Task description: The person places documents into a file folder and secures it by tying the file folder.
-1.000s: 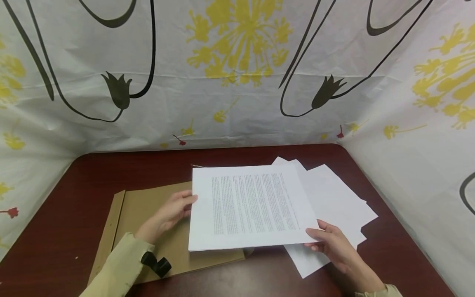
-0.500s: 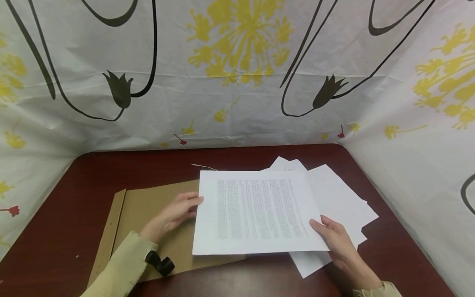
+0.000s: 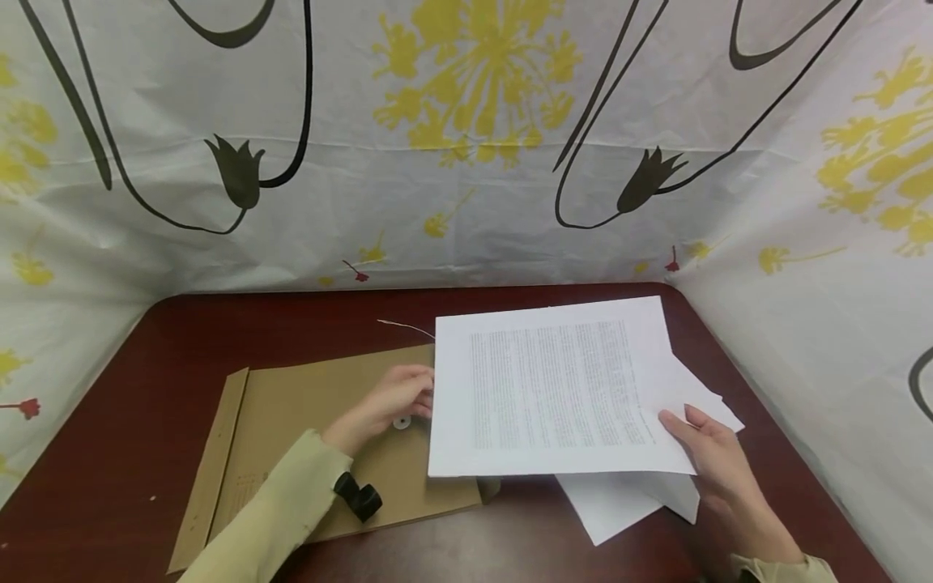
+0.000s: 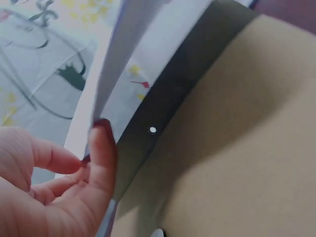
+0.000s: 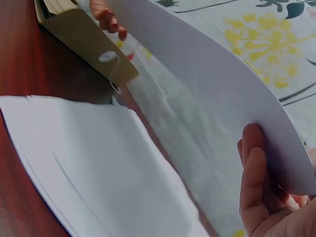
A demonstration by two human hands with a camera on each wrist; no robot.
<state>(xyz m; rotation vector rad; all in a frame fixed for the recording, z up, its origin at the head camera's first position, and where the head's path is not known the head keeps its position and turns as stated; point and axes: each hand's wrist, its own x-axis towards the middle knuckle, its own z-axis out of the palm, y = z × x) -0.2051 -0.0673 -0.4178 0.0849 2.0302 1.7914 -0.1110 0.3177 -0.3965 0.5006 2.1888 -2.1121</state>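
White paper (image 3: 547, 389) printed with rows of text is held up above the table, facing the head camera. My right hand (image 3: 717, 457) grips its lower right corner, thumb on the printed face; in the right wrist view the fingers (image 5: 254, 173) lie against its plain back, and the paper bows. At the left edge my left hand (image 3: 389, 401) pinches the paper, its fingertips hidden behind it in the head view. Below that hand lies a brown paper document envelope (image 3: 328, 453), with a white round button (image 3: 402, 423) near my fingers.
Loose white sheets (image 3: 608, 502) lie on the dark red table (image 3: 350, 312) under the held paper, to the right of the envelope. A thin white string (image 3: 404, 326) sticks out beyond the envelope. Patterned white cloth (image 3: 328, 227) hangs around the table.
The printed paper has moved right and its far right corner has risen, covering more of the loose sheets. Both hands have shifted right with it, uncovering the envelope's white button.
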